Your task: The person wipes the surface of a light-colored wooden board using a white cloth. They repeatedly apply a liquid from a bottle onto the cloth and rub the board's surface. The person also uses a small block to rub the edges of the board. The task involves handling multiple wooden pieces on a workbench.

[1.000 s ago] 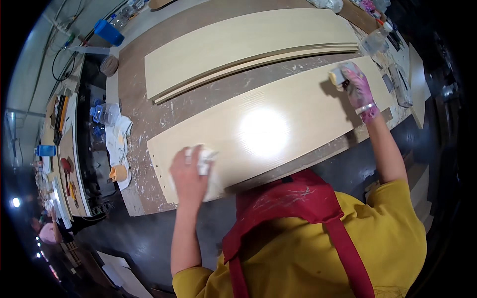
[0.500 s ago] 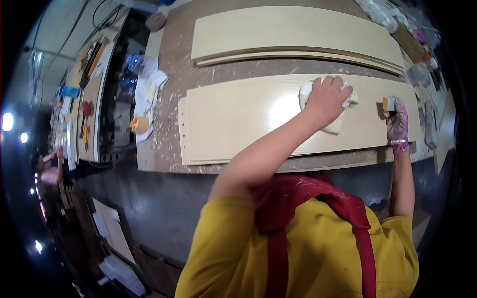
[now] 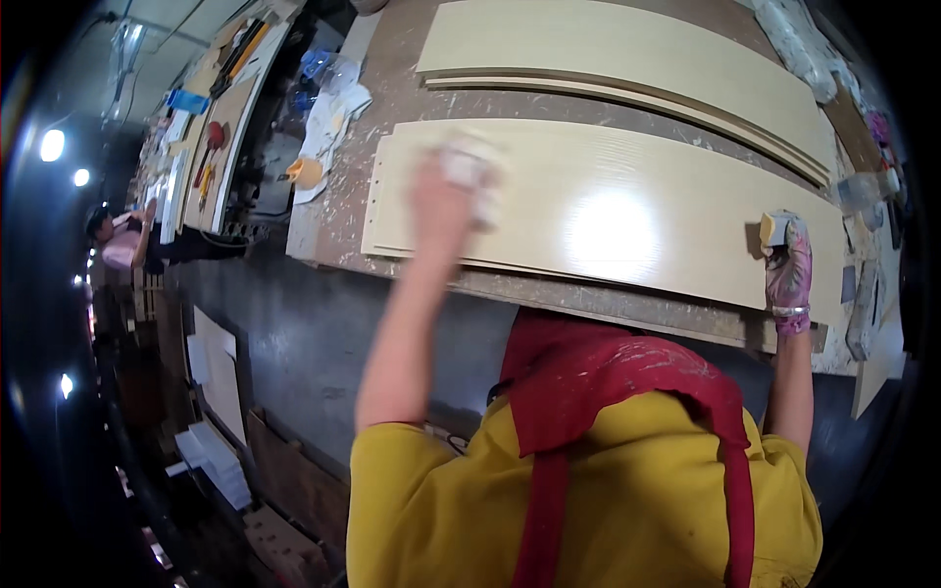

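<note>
Inside the near edge of the workbench (image 3: 588,302), we have the pale panel (image 3: 549,211) clear between our bare left hand (image 3: 439,201), grasping a blurred white cloth (image 3: 470,165) near its left end, and our gloved right hand (image 3: 790,274), gripping a yellowish block (image 3: 772,231) by its right, with a brown strip (image 3: 559,110) free before stacked panels (image 3: 627,54)

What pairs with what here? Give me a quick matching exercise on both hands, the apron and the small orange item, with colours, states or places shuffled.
Column one:
1. left hand
2. right hand
3. apron
4. orange item

Column two:
A. dark red with pale marks
B. on the white rag at the left end of the table
C. bare, holding a pale cloth
D. gloved, holding a yellowish block

Pairs: 1-C, 2-D, 3-A, 4-B
</note>
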`<state>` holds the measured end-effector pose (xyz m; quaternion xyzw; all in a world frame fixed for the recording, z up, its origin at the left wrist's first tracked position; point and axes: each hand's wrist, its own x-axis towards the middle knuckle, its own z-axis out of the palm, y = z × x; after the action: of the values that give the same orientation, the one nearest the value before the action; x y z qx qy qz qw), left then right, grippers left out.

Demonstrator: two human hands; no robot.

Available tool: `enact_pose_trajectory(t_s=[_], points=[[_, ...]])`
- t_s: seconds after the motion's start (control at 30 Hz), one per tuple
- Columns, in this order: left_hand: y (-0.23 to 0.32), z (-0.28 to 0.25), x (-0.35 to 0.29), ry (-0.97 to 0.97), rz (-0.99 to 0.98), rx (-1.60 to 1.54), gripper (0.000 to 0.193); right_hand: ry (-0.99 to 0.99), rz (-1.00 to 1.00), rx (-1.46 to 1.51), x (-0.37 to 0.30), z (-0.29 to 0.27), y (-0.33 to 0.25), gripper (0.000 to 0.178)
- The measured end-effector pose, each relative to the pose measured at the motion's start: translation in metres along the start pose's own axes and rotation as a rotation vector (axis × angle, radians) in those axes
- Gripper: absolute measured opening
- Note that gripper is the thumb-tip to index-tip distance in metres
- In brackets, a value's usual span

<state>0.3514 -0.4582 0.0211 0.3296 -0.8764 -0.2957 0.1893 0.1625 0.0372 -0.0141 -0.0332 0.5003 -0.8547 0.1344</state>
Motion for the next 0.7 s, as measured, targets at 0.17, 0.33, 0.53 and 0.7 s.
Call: enact_pose_trajectory(t_s=[0.17,0.33,0.53,0.7], points=[[-0.036,-0.01,-0.021,0.083,0.111,0.564,0.05,-0.054,0.026,-0.004,-0.005,-0.009,-0.005,0.031],[-0.122,-0.106,0.006,0.313,-0.225,0.446,0.048,-0.07,0.071,0.007,-0.004,0.0,-0.004,0.033],[-0.105,-0.068,-0.01,0.286,0.023,0.623,0.049,-0.041,0.028,0.004,-0.006,0.005,-0.01,0.032],[-0.056,-0.096,0.03,0.135,-0.009,0.347,0.041,-0.029,-0.002,0.017,-0.005,-0.002,-0.003,0.031]])
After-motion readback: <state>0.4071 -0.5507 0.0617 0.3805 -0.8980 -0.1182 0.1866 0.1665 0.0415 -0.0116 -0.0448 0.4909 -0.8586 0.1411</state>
